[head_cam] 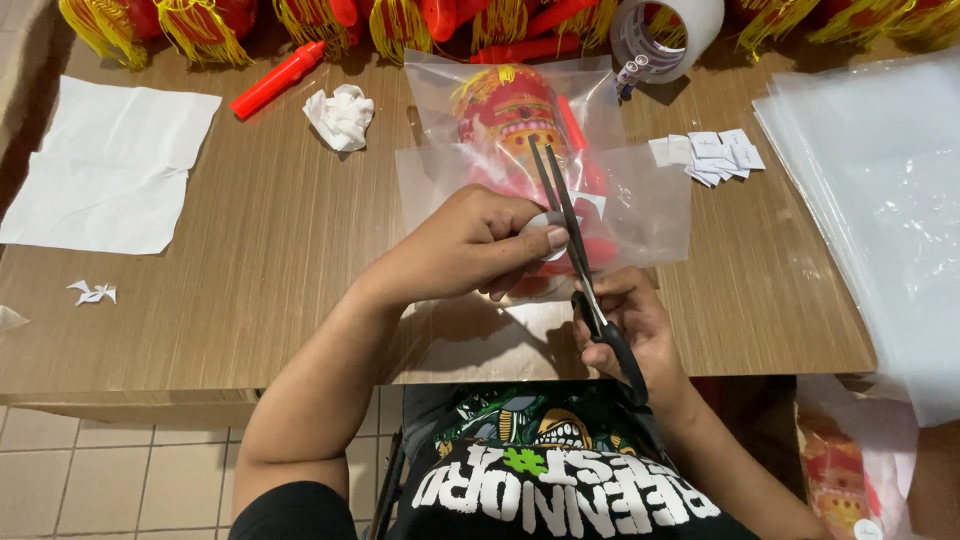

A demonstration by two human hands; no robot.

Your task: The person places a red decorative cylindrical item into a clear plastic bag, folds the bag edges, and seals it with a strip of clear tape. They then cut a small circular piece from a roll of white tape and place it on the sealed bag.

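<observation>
Scissors (575, 250) with black handles and dark narrow blades lie in the right hand (625, 325), whose fingers pass through the handle loops in a closed grip; the blades are parted slightly and point away from the person, over the middle of the bench (260, 270). The left hand (470, 245) pinches a small white piece (545, 225) between thumb and fingers, a closed grip, just beside the blades. Beneath both hands, near the bench's front edge, lies a clear plastic bag (640, 215) holding a red and yellow ornament (510, 115) with green detail; the film is glossy and wrinkled, and a second bag layer overlaps it toward the far edge.

Toward the far edge stand a roll of clear tape (665, 35) and a row of red ornaments with yellow tassels (200, 25). A red marker-like stick (278, 78) lies aslant near the far left, with a crumpled white paper wad (340, 115) beside it. A flat white sheet (105, 165) covers the left end, and a small torn scrap (92, 292) sits nearer the front left. Small white slips (715, 155) are heaped right of the bag. A stack of clear plastic sheets (880, 200) overhangs the right end.
</observation>
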